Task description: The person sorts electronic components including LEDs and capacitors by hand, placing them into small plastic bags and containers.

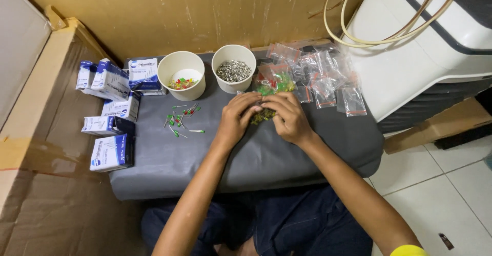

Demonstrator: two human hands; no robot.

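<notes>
My left hand point(237, 116) and my right hand point(287, 115) meet over the middle of a grey padded board point(169, 158). Together they pinch a small clear bag of yellow-green LEDs point(262, 115), mostly hidden by the fingers. Loose red and green LEDs point(182, 118) lie scattered on the board to the left of my hands. Behind them stand two white paper cups, the left cup point(181, 75) holding a few coloured LEDs, the right cup point(234, 68) filled with small metal parts. A heap of small clear zip bags point(318, 77) lies to the right of the cups.
Several small blue and white boxes point(110, 112) lie along the board's left edge on brown cardboard point(46, 184). A yellowish wall stands behind. A white appliance point(420, 46) with looped tubing sits at right, above a tiled floor point(441, 189).
</notes>
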